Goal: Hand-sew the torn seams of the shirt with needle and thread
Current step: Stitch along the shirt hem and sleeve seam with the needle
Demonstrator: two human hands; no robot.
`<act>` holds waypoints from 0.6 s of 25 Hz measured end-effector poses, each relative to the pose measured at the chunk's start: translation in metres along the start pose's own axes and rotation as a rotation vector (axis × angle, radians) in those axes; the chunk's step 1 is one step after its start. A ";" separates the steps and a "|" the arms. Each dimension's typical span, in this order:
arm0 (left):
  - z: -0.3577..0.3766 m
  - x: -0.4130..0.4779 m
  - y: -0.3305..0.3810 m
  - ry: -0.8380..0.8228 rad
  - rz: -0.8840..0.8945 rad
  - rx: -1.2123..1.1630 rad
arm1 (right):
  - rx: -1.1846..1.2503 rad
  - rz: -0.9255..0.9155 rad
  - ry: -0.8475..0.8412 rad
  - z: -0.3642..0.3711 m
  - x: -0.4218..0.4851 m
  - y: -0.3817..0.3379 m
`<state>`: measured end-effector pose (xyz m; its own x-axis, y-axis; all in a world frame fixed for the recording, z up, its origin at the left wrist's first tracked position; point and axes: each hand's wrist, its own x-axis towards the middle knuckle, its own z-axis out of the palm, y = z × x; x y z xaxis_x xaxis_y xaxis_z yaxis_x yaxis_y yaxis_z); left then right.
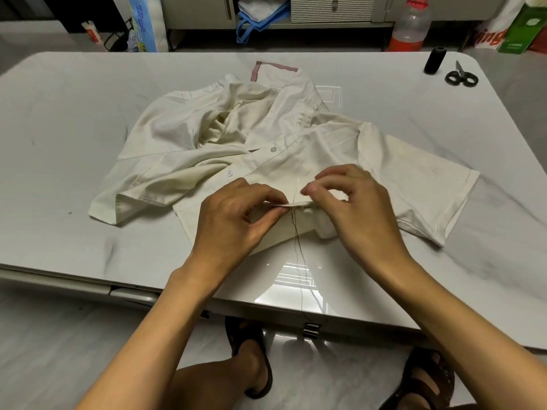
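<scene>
Needle (297, 188) upright through shirt (207, 137) seam, pointing away

Looks like a room in a home: glossy pale floor (59, 335), a marble-look surface (74, 128), low grey cabinets (331, 8) behind, with a pack of tissue rolls (146, 22), a red-capped plastic bottle (410, 25), a green carton (522, 28) and a blue-handled bag (257, 16) along them.

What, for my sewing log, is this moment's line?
left hand pinches shirt seam | needle through fold | right hand beside needle | thread hangs
</scene>
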<state>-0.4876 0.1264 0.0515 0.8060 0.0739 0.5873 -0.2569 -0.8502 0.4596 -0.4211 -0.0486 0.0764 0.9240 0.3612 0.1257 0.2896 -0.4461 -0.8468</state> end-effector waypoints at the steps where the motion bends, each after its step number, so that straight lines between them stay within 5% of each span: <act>1: 0.001 0.000 -0.001 0.001 0.008 0.004 | 0.030 0.032 -0.061 0.002 0.001 0.000; 6: 0.001 0.000 -0.002 -0.020 0.022 -0.001 | 0.251 0.145 -0.164 0.006 0.003 0.000; 15: 0.000 0.000 0.000 -0.037 -0.033 -0.095 | 0.827 0.312 0.034 0.000 0.006 -0.010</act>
<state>-0.4876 0.1269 0.0516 0.8336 0.0806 0.5465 -0.2775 -0.7944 0.5403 -0.4183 -0.0421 0.0856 0.9417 0.2910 -0.1691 -0.2377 0.2193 -0.9462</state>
